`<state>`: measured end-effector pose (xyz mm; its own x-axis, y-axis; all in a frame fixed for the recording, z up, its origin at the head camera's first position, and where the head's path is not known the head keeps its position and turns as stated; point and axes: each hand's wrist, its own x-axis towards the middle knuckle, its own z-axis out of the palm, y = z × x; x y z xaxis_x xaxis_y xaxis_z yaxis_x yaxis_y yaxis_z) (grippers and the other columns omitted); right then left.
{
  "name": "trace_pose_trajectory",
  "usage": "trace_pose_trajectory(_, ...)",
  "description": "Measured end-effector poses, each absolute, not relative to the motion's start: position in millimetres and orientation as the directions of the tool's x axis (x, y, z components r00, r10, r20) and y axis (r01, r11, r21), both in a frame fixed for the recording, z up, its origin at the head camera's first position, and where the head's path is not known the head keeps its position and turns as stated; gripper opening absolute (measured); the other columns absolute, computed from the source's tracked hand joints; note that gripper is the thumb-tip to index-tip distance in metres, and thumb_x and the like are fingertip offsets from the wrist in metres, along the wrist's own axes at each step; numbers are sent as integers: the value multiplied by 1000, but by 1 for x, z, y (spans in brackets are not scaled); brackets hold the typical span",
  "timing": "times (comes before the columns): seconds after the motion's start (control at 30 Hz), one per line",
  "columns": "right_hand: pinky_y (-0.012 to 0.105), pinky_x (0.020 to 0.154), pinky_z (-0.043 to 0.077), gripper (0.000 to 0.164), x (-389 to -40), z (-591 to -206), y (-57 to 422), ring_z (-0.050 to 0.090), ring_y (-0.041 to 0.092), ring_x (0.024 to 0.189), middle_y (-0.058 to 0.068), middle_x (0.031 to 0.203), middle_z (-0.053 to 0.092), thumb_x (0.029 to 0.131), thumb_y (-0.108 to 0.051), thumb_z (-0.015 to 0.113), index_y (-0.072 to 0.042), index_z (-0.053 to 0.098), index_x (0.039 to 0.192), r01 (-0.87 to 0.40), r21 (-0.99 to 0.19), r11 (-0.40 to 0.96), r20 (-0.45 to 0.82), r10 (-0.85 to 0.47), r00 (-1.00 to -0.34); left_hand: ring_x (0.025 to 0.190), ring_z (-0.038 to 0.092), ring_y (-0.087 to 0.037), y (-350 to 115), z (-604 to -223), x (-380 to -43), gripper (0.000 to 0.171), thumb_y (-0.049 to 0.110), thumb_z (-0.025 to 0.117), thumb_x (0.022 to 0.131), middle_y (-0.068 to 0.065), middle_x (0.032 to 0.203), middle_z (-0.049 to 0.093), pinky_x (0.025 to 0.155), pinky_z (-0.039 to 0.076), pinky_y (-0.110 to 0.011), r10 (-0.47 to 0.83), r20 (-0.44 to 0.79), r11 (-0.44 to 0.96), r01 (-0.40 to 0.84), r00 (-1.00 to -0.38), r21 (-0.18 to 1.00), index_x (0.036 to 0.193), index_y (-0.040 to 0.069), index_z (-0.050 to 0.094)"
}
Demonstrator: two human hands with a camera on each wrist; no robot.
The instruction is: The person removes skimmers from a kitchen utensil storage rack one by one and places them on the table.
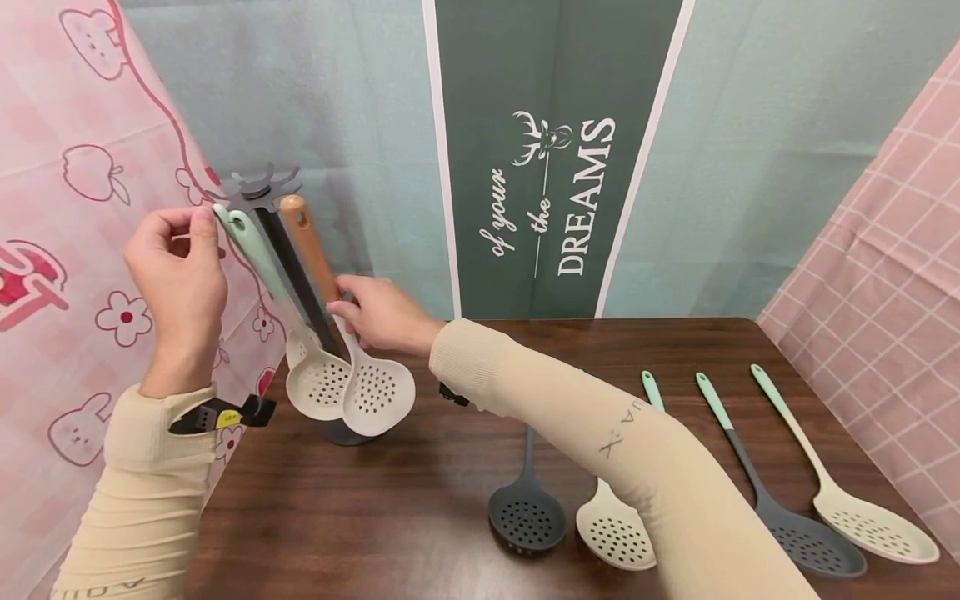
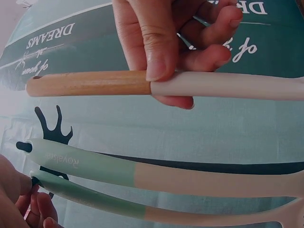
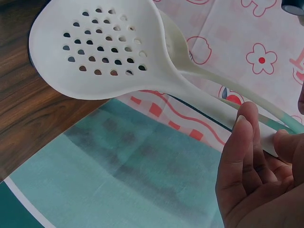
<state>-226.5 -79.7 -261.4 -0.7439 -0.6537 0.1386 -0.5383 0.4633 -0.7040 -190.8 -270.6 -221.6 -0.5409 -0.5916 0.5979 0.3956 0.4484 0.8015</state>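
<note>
A dark grey utensil stand (image 1: pixel 258 192) with a hooked top rises at the left of the table. My left hand (image 1: pixel 180 267) pinches the end of a mint-green handle (image 2: pixel 90 197) at the stand's top, its white head (image 1: pixel 298 343) partly hidden. In front of it, a second white skimmer (image 1: pixel 318 387) hangs with its green handle's hole over a hook. My right hand (image 1: pixel 386 312) pinches a white skimmer (image 3: pixel 99 52) where its wooden handle (image 2: pixel 90 83) meets the white shaft. That skimmer's head overlaps the hanging one in the head view.
On the brown wooden table (image 1: pixel 420 517) lie a dark grey skimmer (image 1: pixel 527 517), a white skimmer (image 1: pixel 618 533), a dark grey slotted turner (image 1: pixel 813 542) and a white slotted turner (image 1: pixel 873 525). My right forearm crosses over some. Printed cloths (image 1: pixel 360 125) line the back and sides.
</note>
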Motion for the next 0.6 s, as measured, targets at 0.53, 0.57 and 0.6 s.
trace_pose_trajectory(0.53,22,52,47,17,-232,-264,-63,61,15,54,7,75,63,107,-23,53,-8,57,99,-469,-733,494,105,-598,-794,73,54,-6,-267,-220,-189,13,20,65,100,9,88,59,70,45,-18,-606,577,431,384,-548,817,103,11,75)
trace_pose_trajectory(0.57,22,52,47,18,-233,-264,-62,61,15,54,6,75,62,108,-23,52,-8,57,99,-458,-738,495,97,-594,-798,73,54,-6,-267,-220,-189,13,20,65,100,9,88,59,70,45,-18,-606,576,430,384,-548,817,103,11,75)
trace_pose_trajectory(0.6,22,51,47,18,-234,-264,-60,60,15,54,5,73,61,108,-22,52,-7,57,99,-447,-745,495,90,-589,-803,72,54,-6,-267,-220,-189,13,19,65,100,8,88,59,70,45,-18,-608,574,425,386,-549,819,102,12,75)
